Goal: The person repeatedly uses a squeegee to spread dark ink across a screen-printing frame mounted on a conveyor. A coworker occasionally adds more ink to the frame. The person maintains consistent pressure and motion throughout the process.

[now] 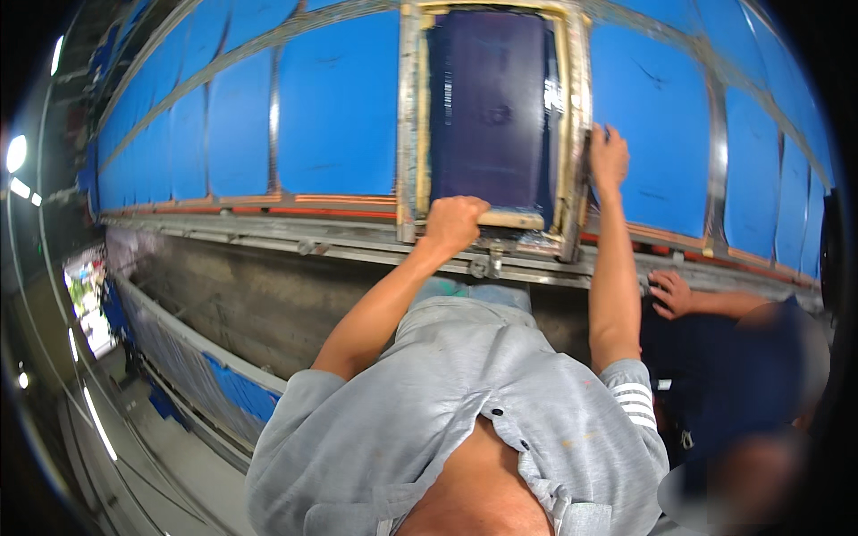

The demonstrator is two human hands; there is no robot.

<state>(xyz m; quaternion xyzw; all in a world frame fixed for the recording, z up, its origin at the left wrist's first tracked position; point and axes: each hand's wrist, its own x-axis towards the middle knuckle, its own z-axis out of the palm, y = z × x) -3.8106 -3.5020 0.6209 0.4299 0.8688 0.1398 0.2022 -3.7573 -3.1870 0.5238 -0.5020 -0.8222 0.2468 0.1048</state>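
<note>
A screen-printing frame [407, 125], with pale, stained sides and a dark purple mesh [496, 98], lies across the long table ahead of me. My left hand [456, 223] is closed around one end of a squeegee [514, 219] with a pale, wood-coloured bar, at the frame's near end. Dark ink shows along the inner edges of the mesh. At the frame's right side, my right hand [609, 156] has its fingers curled against the outer edge. The underside of both grips is hidden.
Blue panels [340, 116] line the table on both sides of the frame. A metal rail [357, 248] with clamps runs along the near edge. Close on my right, a co-worker in dark clothes [733, 366] has a hand [670, 293] by the rail. Another table [214, 357] stands behind, to the left.
</note>
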